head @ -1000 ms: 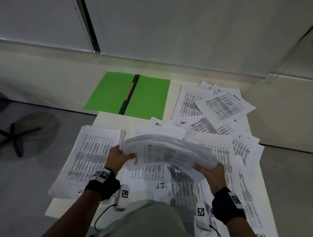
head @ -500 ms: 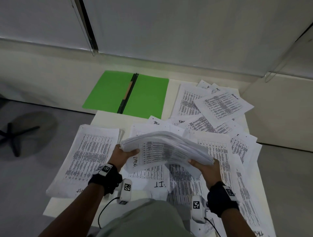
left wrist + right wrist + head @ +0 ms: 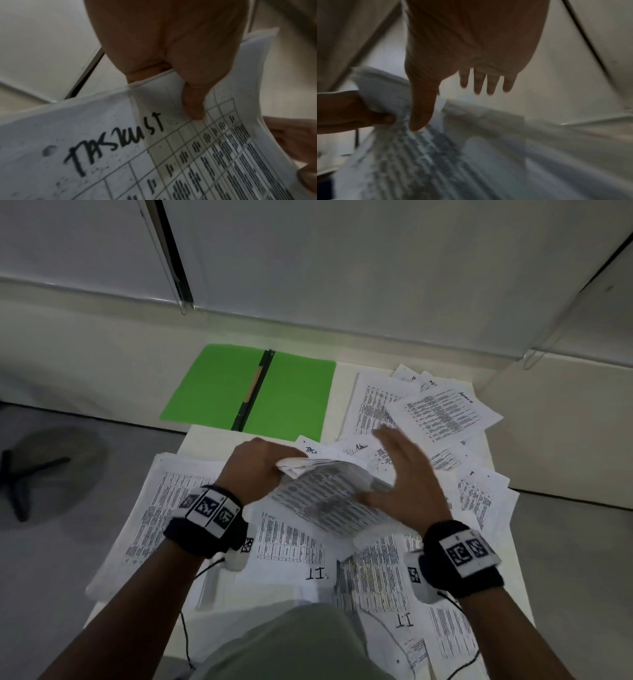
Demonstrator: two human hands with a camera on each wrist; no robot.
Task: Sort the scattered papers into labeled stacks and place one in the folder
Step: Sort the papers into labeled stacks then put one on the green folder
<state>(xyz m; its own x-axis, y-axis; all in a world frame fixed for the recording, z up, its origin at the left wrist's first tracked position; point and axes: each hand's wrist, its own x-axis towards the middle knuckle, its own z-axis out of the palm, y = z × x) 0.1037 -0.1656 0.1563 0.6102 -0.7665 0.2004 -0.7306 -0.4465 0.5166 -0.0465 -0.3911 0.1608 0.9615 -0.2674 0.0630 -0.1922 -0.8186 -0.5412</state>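
Observation:
A thick bundle of printed sheets is lifted above the table, tilted towards me. My left hand grips its far left corner, thumb pressed on the top sheet, which is marked "TASKLIST". My right hand is off the bundle at its right side, fingers straight and spread, thumb near the paper's edge. The open green folder lies flat at the table's far left. A stack of printed sheets lies at the left, under my left wrist.
Loose printed sheets cover the right half of the white table, some marked "IT". A chair base stands on the grey floor at left. A white wall and ledge run behind the table.
My right hand has let go of the bundle and opened beside it. The left hand keeps its grip and has carried the bundle further from me and tipped it up.

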